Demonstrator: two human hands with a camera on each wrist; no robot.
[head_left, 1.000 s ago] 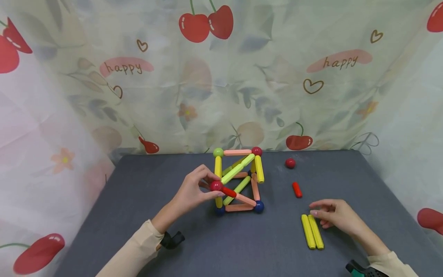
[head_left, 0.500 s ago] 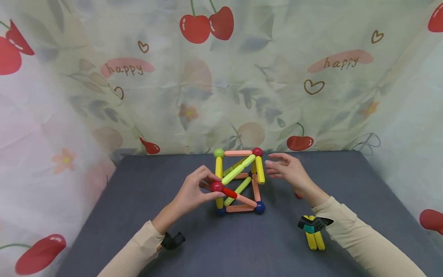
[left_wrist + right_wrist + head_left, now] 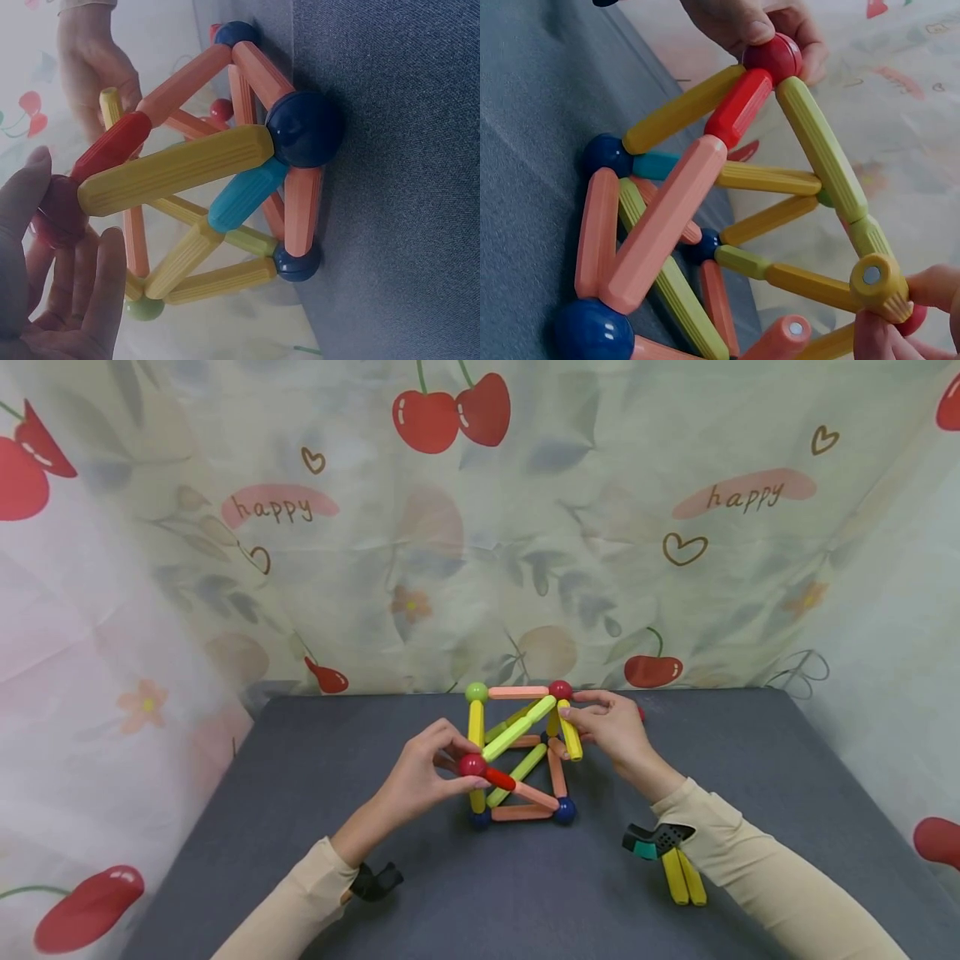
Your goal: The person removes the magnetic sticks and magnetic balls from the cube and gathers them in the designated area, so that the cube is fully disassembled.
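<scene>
A frame of magnetic sticks and balls stands on the dark table, with navy balls (image 3: 564, 811) at its base. My left hand (image 3: 427, 768) pinches a red ball (image 3: 472, 765) at the frame's near upper corner. From that ball run a short red stick (image 3: 739, 107), a yellow stick (image 3: 176, 169) and a lime stick (image 3: 821, 146). At the far right upper corner sits a second red ball (image 3: 560, 691). My right hand (image 3: 618, 731) pinches a yellow stick (image 3: 573, 742) below it; the stick's lower end is free. A pink stick (image 3: 776, 341) also shows a free magnetic end.
Two yellow sticks (image 3: 684, 877) lie side by side at the right, partly under my right forearm. A loose red ball (image 3: 641, 713) shows just behind my right hand. A patterned cloth (image 3: 480, 568) hangs along the table's back edge.
My right hand has come from beside the two loose yellow sticks, leftward and back to the frame, and taken hold of the hanging yellow stick. That stick tilts slightly more. My left hand keeps its place.
</scene>
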